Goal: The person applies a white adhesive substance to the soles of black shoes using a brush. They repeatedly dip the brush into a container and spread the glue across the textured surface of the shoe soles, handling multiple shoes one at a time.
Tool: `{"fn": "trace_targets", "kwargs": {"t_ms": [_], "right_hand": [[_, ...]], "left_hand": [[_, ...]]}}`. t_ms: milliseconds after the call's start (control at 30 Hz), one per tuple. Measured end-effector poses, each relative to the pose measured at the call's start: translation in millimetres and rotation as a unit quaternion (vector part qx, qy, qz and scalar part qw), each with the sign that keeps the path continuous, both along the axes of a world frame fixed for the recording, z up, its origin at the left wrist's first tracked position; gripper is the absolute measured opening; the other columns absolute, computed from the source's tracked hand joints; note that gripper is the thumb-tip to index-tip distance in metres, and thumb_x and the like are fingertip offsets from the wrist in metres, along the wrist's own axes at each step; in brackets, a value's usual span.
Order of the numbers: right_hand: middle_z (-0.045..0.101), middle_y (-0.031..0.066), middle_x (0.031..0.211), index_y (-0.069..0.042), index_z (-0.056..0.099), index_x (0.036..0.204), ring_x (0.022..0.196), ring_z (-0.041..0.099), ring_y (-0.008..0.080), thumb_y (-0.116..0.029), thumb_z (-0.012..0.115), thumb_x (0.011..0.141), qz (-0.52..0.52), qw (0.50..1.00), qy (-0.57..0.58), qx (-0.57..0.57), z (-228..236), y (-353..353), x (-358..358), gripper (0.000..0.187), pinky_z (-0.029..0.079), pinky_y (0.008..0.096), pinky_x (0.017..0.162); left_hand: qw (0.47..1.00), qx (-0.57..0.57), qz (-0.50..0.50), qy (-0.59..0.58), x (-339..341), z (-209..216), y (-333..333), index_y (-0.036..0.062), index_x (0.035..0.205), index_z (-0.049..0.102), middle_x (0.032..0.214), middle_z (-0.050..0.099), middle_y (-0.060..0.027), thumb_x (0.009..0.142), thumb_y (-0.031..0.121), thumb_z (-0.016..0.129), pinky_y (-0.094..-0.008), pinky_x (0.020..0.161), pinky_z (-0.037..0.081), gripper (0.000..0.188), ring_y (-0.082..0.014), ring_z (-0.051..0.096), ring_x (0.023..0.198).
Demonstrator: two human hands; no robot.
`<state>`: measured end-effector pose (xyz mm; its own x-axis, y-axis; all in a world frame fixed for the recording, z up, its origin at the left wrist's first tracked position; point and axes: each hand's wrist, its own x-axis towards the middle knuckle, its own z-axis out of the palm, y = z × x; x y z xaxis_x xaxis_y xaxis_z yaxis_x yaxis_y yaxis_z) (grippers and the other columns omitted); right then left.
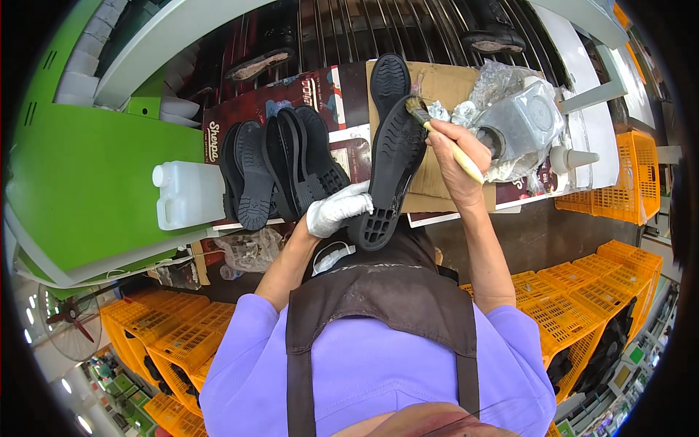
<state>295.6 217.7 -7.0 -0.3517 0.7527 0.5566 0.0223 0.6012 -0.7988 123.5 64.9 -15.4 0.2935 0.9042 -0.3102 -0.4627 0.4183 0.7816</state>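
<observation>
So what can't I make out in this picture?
All in the head view:
Back of the held sole, by the left hand: turned away.
Heel of the lower sole: covered by the held sole.
Top of the dark shoe: cut off by the upper edge.
Contents of the jug: hidden by cloudy walls.
Any coating on the brush in the right hand: too small.
</observation>
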Motion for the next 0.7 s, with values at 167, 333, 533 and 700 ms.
{"fn": "trace_targets", "kwargs": {"t_ms": [167,333,533,700], "right_hand": [[0.067,0.0122,0.082,0.004,0.065,0.090,0.070,0.065,0.0180,-0.005,0.070,0.077,0.019,1.000,-0.009,-0.001,3,-3,3,0.016,0.050,0.0251,0.062],[0.067,0.0133,0.082,0.004,0.065,0.090,0.070,0.064,0.0191,-0.003,0.070,0.076,0.037,0.999,-0.012,0.007,4,-6,6,0.017,0.050,0.0254,0.062],[0.066,0.0145,0.079,0.004,0.064,0.092,0.065,0.062,0.0205,-0.003,0.070,0.075,0.069,0.995,-0.002,0.069,15,-10,13,0.020,0.048,0.0268,0.058],[0.065,0.0137,0.076,0.005,0.063,0.093,0.060,0.060,0.0184,-0.007,0.071,0.077,0.055,0.996,0.045,0.051,16,-19,25,0.022,0.045,0.0260,0.053]], "left_hand": [[0.999,0.012,0.024,-0.038,-5,-4,-6,-0.0071,0.118,0.050,0.109,0.059,-0.0185,0.079,0.040,0.057,-0.0330,0.089,0.046,0.061,-0.0248,0.060,0.098],[0.990,0.008,0.070,-0.122,-6,-21,-14,-0.0083,0.120,0.047,0.110,0.057,-0.0240,0.081,0.046,0.052,-0.0375,0.085,0.049,0.067,-0.0300,0.060,0.097],[0.941,-0.006,0.085,-0.329,-4,-28,-12,-0.0073,0.123,0.046,0.115,0.054,-0.0280,0.088,0.041,0.042,-0.0437,0.085,0.049,0.060,-0.0357,0.058,0.100],[0.936,-0.005,0.101,-0.336,-3,-26,-9,-0.0062,0.122,0.047,0.113,0.054,-0.0284,0.087,0.040,0.044,-0.0433,0.083,0.050,0.058,-0.0358,0.059,0.098]]}}
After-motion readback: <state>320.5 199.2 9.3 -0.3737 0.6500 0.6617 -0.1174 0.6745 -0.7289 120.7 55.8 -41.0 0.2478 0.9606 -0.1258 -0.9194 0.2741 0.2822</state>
